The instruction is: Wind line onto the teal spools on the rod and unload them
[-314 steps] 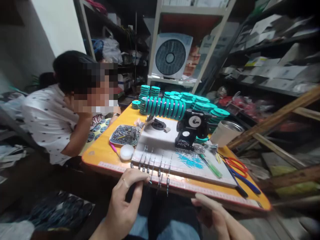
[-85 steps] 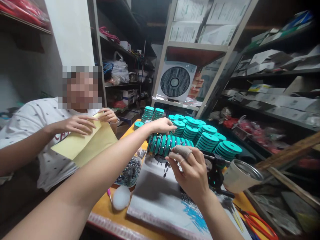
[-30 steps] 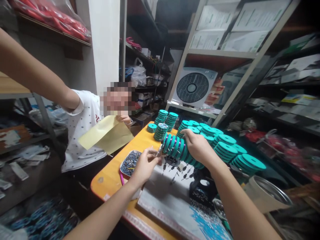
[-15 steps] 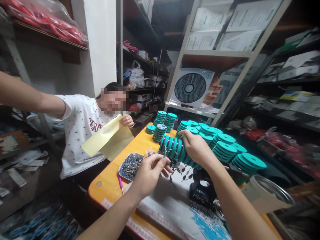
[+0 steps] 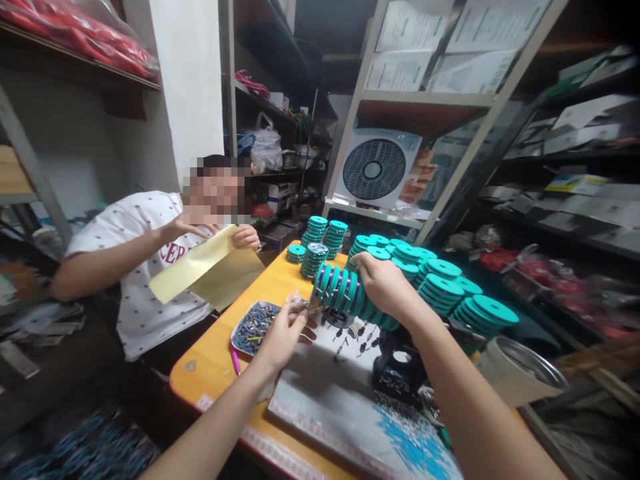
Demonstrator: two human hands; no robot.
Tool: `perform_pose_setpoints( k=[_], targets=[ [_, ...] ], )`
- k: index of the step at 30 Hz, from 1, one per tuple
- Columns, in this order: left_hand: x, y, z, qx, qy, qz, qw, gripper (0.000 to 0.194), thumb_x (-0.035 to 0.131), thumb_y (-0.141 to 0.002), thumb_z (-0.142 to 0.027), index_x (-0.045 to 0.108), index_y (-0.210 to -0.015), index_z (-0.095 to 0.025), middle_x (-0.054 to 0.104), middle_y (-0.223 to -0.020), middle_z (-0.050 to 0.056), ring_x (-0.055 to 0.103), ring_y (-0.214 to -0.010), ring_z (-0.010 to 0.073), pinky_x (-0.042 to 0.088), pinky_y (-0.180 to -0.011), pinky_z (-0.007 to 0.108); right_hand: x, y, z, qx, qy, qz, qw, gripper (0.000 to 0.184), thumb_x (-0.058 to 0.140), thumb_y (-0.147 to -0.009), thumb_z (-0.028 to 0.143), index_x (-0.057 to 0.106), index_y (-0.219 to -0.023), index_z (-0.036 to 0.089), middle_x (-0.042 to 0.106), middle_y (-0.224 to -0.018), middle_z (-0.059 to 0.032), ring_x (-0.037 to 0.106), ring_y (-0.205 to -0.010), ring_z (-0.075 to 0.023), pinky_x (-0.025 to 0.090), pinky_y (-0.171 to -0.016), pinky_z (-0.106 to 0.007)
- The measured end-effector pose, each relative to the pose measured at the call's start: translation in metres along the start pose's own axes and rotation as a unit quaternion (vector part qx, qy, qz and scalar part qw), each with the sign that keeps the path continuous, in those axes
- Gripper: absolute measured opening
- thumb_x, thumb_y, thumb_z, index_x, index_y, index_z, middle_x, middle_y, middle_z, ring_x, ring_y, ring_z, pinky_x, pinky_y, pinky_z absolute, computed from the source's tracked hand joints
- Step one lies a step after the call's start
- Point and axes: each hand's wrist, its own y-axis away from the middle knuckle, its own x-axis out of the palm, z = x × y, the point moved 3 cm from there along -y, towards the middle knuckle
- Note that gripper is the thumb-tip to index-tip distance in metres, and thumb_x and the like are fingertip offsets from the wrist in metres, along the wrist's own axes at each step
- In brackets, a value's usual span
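Note:
A row of teal spools point(image 5: 340, 291) lies on its side on a spindle above the white board point(image 5: 330, 393). My right hand point(image 5: 383, 285) is wrapped over the right end of that row. My left hand point(image 5: 285, 331) is closed in a pinch just left of the row, holding a small thin piece I cannot make out. Small dark hooks or leads point(image 5: 350, 337) dangle under the spools.
An orange table point(image 5: 220, 360) carries stacks of teal spools point(image 5: 440, 287), a tray of small metal parts point(image 5: 253, 327), a black winder point(image 5: 397, 373) and a tin point(image 5: 515, 380). A person in a white shirt point(image 5: 145, 280) at left holds yellow paper point(image 5: 210, 270). Shelves and a fan point(image 5: 373, 167) stand behind.
My left hand has shifted slightly left and lower from the spool row's end, still pinched. The person at left has brought an arm down to the yellow paper.

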Motion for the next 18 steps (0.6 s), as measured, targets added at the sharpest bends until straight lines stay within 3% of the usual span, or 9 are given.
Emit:
perform_pose_setpoints(
  k=[4,8,10,13,15,18],
  targets=[
    [-0.010,-0.003,-0.007,0.067,-0.101,-0.049,0.991,0.036,0.044,-0.090,-0.042,0.047,-0.113,-0.014,0.057,-0.114,0.017,0.060,-0.103,0.0259,0.050,-0.086,0.044,-0.001,-0.013,-0.007,-0.013,-0.025,0.042,0.999,0.031,0.036,-0.091,0.021,0.064,-0.101,0.019,0.069,-0.108,-0.0108,0.063,-0.099,-0.0261,0.047,-0.083,-0.036],
    [-0.012,-0.007,-0.047,0.191,-0.194,-0.080,0.959,0.037,0.040,-0.092,-0.030,0.042,-0.126,-0.017,0.044,-0.132,0.017,0.044,-0.123,0.0253,0.035,-0.104,0.046,-0.001,-0.025,-0.012,-0.021,-0.064,0.080,0.995,0.029,0.040,-0.090,0.021,0.069,-0.091,0.020,0.071,-0.105,-0.0083,0.064,-0.100,-0.0246,0.047,-0.088,-0.037],
    [-0.004,-0.014,-0.072,0.264,-0.230,-0.040,0.936,0.036,0.040,-0.092,-0.024,0.044,-0.127,-0.021,0.045,-0.136,0.012,0.038,-0.130,0.0225,0.028,-0.110,0.042,-0.002,-0.028,-0.011,-0.022,-0.092,0.093,0.991,0.024,0.045,-0.089,0.022,0.069,-0.086,0.021,0.072,-0.101,-0.0067,0.065,-0.097,-0.0235,0.049,-0.089,-0.037],
    [0.015,-0.028,-0.099,0.362,-0.292,0.089,0.881,0.030,0.039,-0.092,-0.020,0.058,-0.115,-0.024,0.057,-0.127,0.007,0.041,-0.129,0.0209,0.027,-0.111,0.039,-0.008,-0.030,-0.012,-0.026,-0.151,0.093,0.984,0.016,0.054,-0.085,0.020,0.068,-0.091,0.022,0.072,-0.101,-0.0037,0.066,-0.096,-0.0198,0.051,-0.088,-0.035],
    [0.024,-0.040,-0.105,0.389,-0.316,0.147,0.853,0.029,0.040,-0.092,-0.021,0.061,-0.111,-0.024,0.062,-0.119,0.006,0.051,-0.120,0.0219,0.035,-0.105,0.039,-0.018,-0.026,-0.016,-0.017,-0.198,0.065,0.978,0.023,0.048,-0.088,0.019,0.062,-0.106,0.021,0.071,-0.105,-0.0034,0.066,-0.095,-0.0161,0.053,-0.085,-0.033],
    [0.031,-0.053,-0.104,0.399,-0.332,0.170,0.837,0.030,0.036,-0.093,-0.020,0.061,-0.110,-0.021,0.064,-0.112,0.008,0.056,-0.109,0.0223,0.040,-0.098,0.039,-0.040,-0.005,-0.027,0.008,-0.253,-0.006,0.967,0.031,0.034,-0.092,0.017,0.049,-0.119,0.019,0.068,-0.107,-0.0064,0.068,-0.090,-0.0122,0.056,-0.080,-0.030]
  ],
)
